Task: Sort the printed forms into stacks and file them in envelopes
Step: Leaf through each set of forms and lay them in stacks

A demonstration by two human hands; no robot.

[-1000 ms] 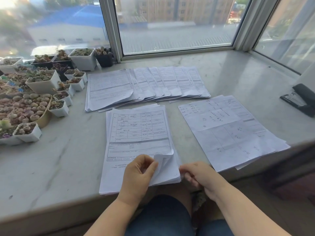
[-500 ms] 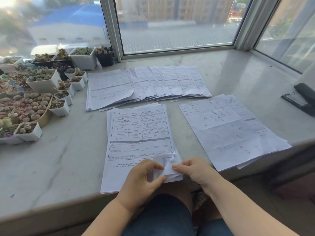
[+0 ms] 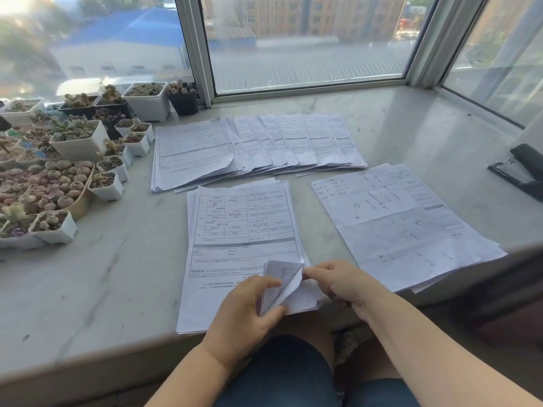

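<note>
A stack of printed forms lies on the marble sill right in front of me. My left hand pinches the curled-up lower right corners of its top sheets between thumb and fingers. My right hand touches the tip of that lifted corner with its fingertips. Farther back, several forms are fanned out in a row. To the right lies a pile of sheets with handwriting, turned at an angle.
Many small pots of succulents crowd the left of the sill. A black stapler sits at the right edge. Window frames close off the back and right. My knees are below the sill's front edge.
The right hand moved up from below the sill edge to the lifted corner. The left hand has kept hold of the curled sheets, which now stand a little higher.
</note>
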